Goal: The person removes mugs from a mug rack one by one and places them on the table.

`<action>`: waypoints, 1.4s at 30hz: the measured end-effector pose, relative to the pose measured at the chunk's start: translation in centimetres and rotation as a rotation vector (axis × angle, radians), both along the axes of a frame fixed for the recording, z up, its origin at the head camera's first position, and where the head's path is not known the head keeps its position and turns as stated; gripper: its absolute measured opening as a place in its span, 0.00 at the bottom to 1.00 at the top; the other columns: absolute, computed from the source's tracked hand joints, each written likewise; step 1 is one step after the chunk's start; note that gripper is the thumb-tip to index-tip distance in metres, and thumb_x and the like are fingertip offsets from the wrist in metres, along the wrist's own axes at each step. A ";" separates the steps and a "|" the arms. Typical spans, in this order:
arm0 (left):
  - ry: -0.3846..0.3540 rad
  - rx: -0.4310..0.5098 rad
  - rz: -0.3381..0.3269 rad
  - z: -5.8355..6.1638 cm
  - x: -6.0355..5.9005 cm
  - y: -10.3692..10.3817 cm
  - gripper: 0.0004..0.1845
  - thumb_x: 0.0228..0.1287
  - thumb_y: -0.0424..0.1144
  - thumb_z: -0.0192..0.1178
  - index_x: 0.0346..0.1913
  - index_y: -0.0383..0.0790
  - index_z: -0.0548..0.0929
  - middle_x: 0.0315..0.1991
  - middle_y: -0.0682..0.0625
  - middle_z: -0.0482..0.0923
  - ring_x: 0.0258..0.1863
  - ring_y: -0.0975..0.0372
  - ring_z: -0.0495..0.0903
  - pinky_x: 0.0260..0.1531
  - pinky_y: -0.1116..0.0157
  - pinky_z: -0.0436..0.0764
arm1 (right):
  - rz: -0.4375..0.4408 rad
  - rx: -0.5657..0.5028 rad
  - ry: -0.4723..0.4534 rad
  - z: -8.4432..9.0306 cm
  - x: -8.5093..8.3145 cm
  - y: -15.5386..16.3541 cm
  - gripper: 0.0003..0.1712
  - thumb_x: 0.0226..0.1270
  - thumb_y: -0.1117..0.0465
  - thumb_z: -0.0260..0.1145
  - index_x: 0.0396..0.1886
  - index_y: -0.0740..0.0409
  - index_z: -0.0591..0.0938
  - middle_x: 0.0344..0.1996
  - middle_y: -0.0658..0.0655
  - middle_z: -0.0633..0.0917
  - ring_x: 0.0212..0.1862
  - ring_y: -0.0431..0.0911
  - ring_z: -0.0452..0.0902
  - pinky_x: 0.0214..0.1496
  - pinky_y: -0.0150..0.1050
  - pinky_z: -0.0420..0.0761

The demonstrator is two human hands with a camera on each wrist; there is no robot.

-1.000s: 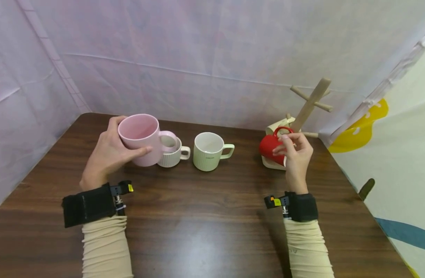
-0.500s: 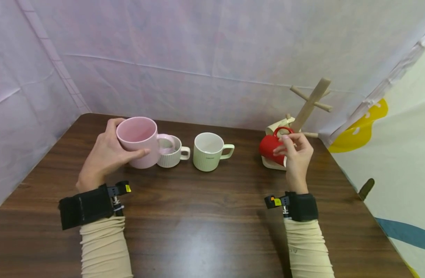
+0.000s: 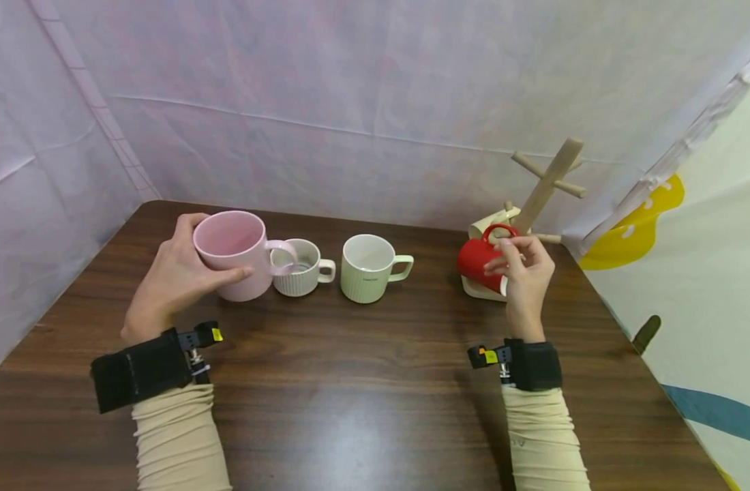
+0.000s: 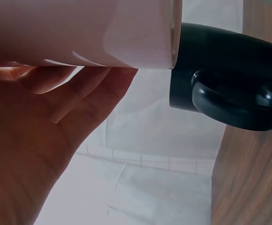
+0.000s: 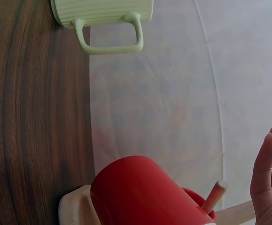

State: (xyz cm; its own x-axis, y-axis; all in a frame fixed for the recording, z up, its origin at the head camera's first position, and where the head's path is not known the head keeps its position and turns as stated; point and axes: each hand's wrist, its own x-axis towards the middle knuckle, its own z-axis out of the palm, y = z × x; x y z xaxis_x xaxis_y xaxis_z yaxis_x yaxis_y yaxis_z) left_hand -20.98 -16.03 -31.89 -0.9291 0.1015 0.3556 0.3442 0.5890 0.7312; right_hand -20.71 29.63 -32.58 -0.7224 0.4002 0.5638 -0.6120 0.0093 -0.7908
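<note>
Three views: one from the head, one from each wrist.
The head camera looks forward and down over the whole table [image 3: 363, 382]. The left wrist camera sits very close under the pink mug [image 4: 79, 33]; the right wrist camera shares the red mug [image 5: 145, 197] with the head view.

White ribbed mug [image 3: 296, 266]: you had it standing beside the green one.
Green mug [image 3: 367, 266]: upright, handle to your right.
Table [image 3: 363, 382]: dark wood.

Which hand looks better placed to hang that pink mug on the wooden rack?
Probably the left hand: it already grips the pink mug. The right hand sits by the rack, beside the red mug.
</note>
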 end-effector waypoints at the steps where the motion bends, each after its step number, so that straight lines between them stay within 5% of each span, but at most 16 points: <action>1: -0.006 0.002 -0.003 0.0 0.0 0.0 0.51 0.51 0.42 0.79 0.70 0.27 0.59 0.58 0.29 0.74 0.55 0.40 0.76 0.52 0.42 0.73 | -0.002 -0.002 -0.003 0.0 0.0 0.0 0.06 0.71 0.72 0.62 0.31 0.66 0.81 0.27 0.56 0.84 0.18 0.43 0.79 0.25 0.33 0.82; 29: -0.072 -0.024 0.048 -0.3 0.6 -1.5 0.53 0.51 0.45 0.80 0.70 0.26 0.57 0.58 0.27 0.71 0.57 0.38 0.73 0.53 0.38 0.71 | 0.000 -0.049 -0.023 0.0 -0.2 0.1 0.07 0.72 0.72 0.62 0.31 0.64 0.81 0.28 0.60 0.84 0.19 0.44 0.80 0.24 0.34 0.82; 42: -0.115 -0.036 0.061 -0.4 0.6 -2.1 0.55 0.51 0.43 0.80 0.72 0.25 0.55 0.59 0.25 0.68 0.58 0.35 0.71 0.54 0.35 0.70 | -0.153 -0.065 0.013 0.0 -0.6 0.3 0.11 0.67 0.77 0.62 0.28 0.63 0.85 0.27 0.52 0.86 0.32 0.44 0.80 0.37 0.33 0.80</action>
